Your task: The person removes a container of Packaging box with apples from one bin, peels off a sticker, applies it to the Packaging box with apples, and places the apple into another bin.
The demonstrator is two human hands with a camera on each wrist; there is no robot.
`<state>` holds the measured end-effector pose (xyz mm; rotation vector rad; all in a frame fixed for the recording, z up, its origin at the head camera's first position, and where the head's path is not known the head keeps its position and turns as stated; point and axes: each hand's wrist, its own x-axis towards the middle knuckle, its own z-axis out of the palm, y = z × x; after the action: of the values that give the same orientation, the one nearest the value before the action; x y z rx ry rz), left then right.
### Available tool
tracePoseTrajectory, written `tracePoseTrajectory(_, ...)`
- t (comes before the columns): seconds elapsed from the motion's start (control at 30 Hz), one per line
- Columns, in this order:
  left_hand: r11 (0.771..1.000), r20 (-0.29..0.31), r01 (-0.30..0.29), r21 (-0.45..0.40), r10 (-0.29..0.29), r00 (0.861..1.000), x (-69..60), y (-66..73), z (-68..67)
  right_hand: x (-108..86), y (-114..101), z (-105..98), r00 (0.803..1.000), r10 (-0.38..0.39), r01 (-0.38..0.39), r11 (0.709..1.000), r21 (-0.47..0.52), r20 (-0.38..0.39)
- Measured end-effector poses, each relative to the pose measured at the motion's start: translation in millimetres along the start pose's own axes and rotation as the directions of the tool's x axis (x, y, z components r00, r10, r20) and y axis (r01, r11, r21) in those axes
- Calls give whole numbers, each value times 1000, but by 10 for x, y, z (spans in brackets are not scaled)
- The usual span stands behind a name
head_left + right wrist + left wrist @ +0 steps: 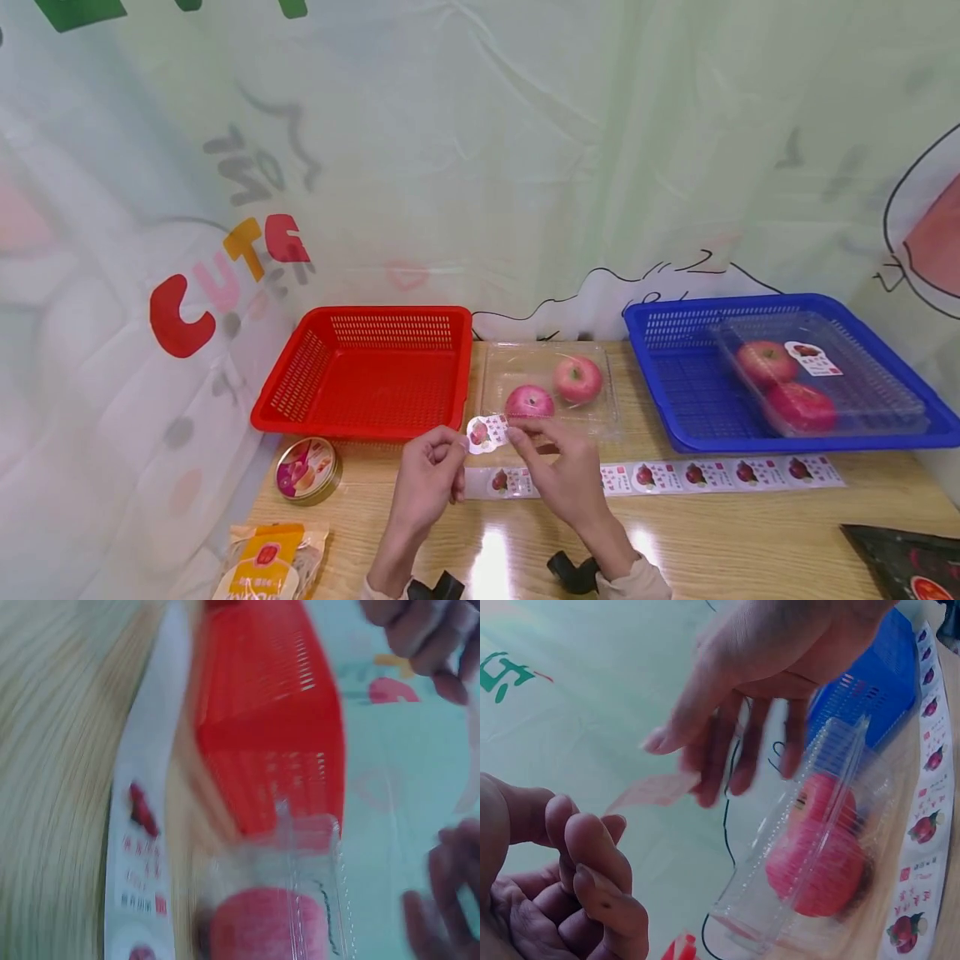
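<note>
A white apple-print sticker (487, 433) is stretched between the two hands, above the front of a clear plastic box (483, 375). The left hand (427, 475) pinches its left end between thumb and curled fingers. At the other end, the right hand (566, 471) holds the sticker's edge by its fingertips; its remaining fingers hang loosely in the left wrist view. That view shows the sticker (652, 791) slightly bent and blurred. Inside the box lie two red apples (577, 379). Below the hands, a strip of similar stickers (693, 475) runs along the table, partly hidden by the right hand.
A red basket (367, 433) stands left of the box. To its right, a blue basket (750, 443) holds a clear box of apples with a sticker (813, 358) on its lid. A round tin (307, 469), an orange packet (270, 567) and a black packet (911, 562) lie nearer the front.
</note>
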<state>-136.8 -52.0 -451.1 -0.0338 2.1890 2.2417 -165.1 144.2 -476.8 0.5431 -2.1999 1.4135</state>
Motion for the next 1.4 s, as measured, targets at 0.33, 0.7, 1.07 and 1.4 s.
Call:
tracePoseTrajectory(0.33,999,83,-50,17,48,995,113,83,36,112,-33,-179,694,622,-720,588,369,364)
tracePoseTrajectory(0.7,992,171,-66,111,46,984,274,105,72,197,45,-278,735,631,-674,640,369,248)
tracePoseTrajectory(1.07,966,189,-87,241,41,981,593,182,157,461,137,-461,793,571,-606,778,167,213)
tracePoseTrajectory(1.4,948,185,-75,309,18,982,1026,158,392,818,363,-592,773,595,-619,784,52,219)
